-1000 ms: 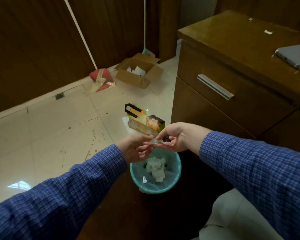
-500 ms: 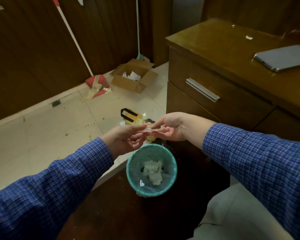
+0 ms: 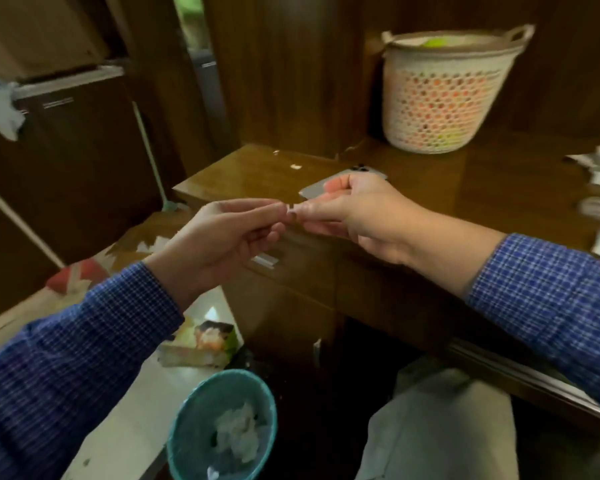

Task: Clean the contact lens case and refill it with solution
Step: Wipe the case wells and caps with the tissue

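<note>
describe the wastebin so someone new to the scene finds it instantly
Start at the wooden desk on the right, then drop to the floor by its near corner. The wastebin is a small round teal bin holding crumpled white tissue, below the left hand. The only other basket, white lattice, sits on the desk.

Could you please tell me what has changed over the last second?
Both hands rose from above the teal bin to desk height. The left hand and right hand still pinch the small clear piece between them; tissue stays in the bin.
</note>
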